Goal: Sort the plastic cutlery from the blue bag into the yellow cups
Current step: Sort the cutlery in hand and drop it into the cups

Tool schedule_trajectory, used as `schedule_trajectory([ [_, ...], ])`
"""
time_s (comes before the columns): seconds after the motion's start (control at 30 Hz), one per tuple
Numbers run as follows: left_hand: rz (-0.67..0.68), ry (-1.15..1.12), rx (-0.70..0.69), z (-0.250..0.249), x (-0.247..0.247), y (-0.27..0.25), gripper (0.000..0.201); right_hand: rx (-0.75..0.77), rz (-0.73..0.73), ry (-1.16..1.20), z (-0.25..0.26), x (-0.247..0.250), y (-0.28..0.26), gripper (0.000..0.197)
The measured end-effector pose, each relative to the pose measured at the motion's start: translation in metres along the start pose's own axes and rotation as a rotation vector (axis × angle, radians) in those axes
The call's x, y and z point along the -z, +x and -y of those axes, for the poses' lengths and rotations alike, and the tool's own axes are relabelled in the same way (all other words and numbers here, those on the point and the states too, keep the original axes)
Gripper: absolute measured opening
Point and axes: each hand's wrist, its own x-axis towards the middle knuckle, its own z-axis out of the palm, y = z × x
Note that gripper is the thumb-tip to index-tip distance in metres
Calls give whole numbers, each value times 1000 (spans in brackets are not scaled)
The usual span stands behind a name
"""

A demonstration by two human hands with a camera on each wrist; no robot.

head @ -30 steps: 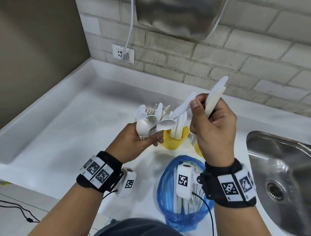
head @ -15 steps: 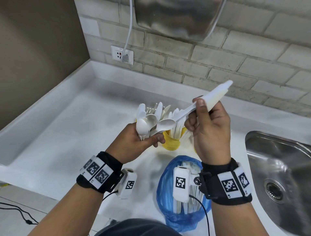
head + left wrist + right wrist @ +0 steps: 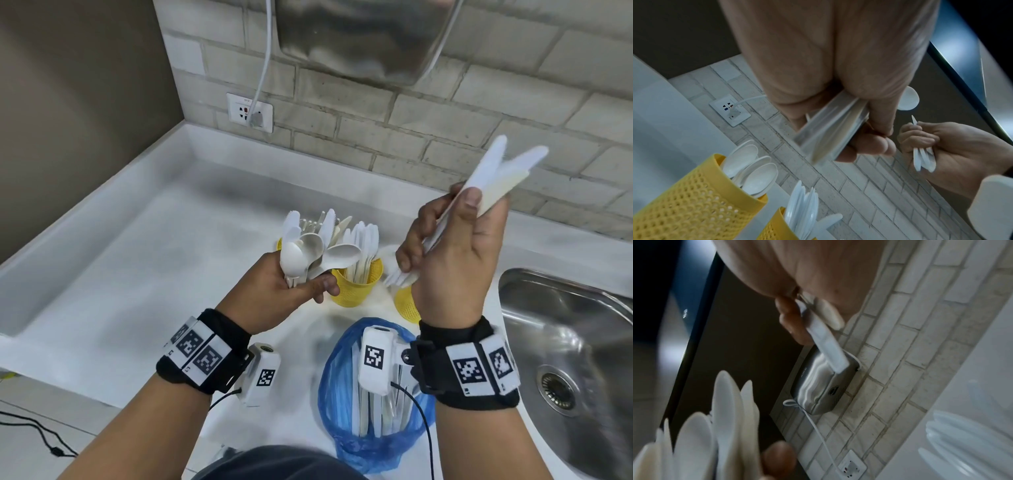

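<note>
My left hand [image 3: 298, 277] grips a mixed bundle of white plastic spoons, knives and forks [image 3: 315, 246] upright over the counter; the bundle's handles [image 3: 828, 133] show in the left wrist view. My right hand [image 3: 452, 240] is raised to the right and holds a few white cutlery pieces [image 3: 496, 178], handles pointing up and right. One yellow cup [image 3: 356, 287] holds knives, a second [image 3: 406, 305] sits partly behind my right hand, and a third [image 3: 694, 203] holds spoons. The blue bag [image 3: 342, 411] lies open near me with cutlery inside.
A steel sink [image 3: 565, 342] is sunk into the white counter [image 3: 137, 274] at the right. A wall socket [image 3: 249, 112] with a white cable and a metal hand dryer [image 3: 359, 37] hang on the brick wall behind.
My right hand drew a white piece out of the left hand's bundle and lifted it up and to the right with the others. The left hand stayed put.
</note>
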Motion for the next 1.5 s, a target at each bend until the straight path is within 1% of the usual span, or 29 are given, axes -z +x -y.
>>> schedule_trajectory([
  [0.07,11,-2,-5,0,0,0,16,-9,50,-72,0,-4,-3,21],
  [0.17,29,-10,-13,0,0,0,16,-52,122,-86,-3,-6,-9,30],
  [0.23,33,-16,-12,0,1,0,16,-63,206,-142,-7,-5,-11,36],
  [0.27,35,-23,-14,1,1,0,15,-66,258,-194,-8,-5,-11,36],
  [0.33,44,-37,-18,1,1,0,14,-88,342,-273,-9,-4,-12,28],
  [0.43,58,-48,-21,2,1,1,11,-131,390,-284,-10,-3,-12,19],
  [0.53,77,-51,-26,3,1,1,11,-160,386,-258,-14,-3,-10,12],
  [0.7,99,-32,-30,3,1,0,12,-178,404,-232,-15,0,-9,7],
  [0.8,85,-33,-35,2,2,0,15,-197,377,-156,-14,-1,-10,1],
  [0.87,69,-40,-28,0,3,-1,15,-205,339,-62,-12,-3,-10,6],
  [0.97,33,-90,-17,-1,2,-3,9,-219,249,88,-6,-2,-7,13],
  [1.03,7,-115,-15,-2,2,-4,10,-229,187,128,-4,0,-4,17],
  [1.1,0,-107,-12,-5,2,-5,12,-234,164,122,-5,1,-4,14],
  [1.17,10,-80,-23,-7,1,-5,16,-225,188,75,-8,1,-7,8],
  [1.23,23,-76,-33,-8,0,-5,18,-221,251,12,-12,-1,-11,4],
  [1.27,31,-75,-35,-8,-1,-4,20,-233,279,-11,-13,-3,-14,6],
  [1.33,51,-62,-35,-7,-2,-4,21,-264,292,-30,-16,-5,-16,19],
  [1.4,62,-54,-36,-6,-2,-4,15,-267,240,-20,-15,-8,-15,21],
  [1.47,60,-47,-42,-5,-2,-3,16,-247,135,16,-14,-10,-12,22],
  [1.5,58,-41,-46,-4,-1,-3,17,-229,84,30,-13,-10,-9,26],
])
